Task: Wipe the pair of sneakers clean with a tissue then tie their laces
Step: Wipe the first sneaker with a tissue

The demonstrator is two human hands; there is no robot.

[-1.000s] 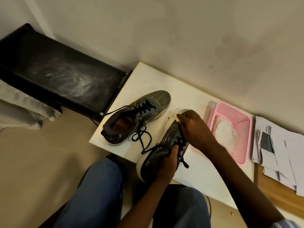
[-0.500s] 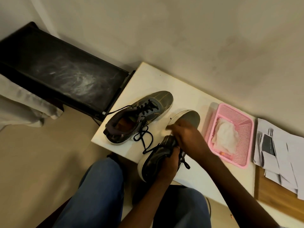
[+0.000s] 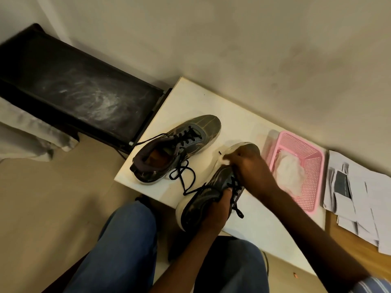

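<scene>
Two grey sneakers with black laces are on a white table (image 3: 213, 102). The left sneaker (image 3: 179, 144) lies flat with its laces loose. My left hand (image 3: 215, 212) grips the right sneaker (image 3: 201, 201) at its heel opening and holds it tilted on its side. My right hand (image 3: 249, 168) pinches a white tissue (image 3: 224, 160) against the sneaker's side near the toe. The hand covers most of the tissue.
A pink basket (image 3: 309, 166) holding more white tissue (image 3: 289, 172) stands right of the shoes. Folded papers (image 3: 359, 197) lie at the far right. A black bench (image 3: 74, 89) stands left of the table, a wall behind. My knees in jeans (image 3: 127, 246) are below.
My right hand with the tissue slid from the toe tip back along the sneaker's side, then forward toward the toe again. The left hand keeps its hold.
</scene>
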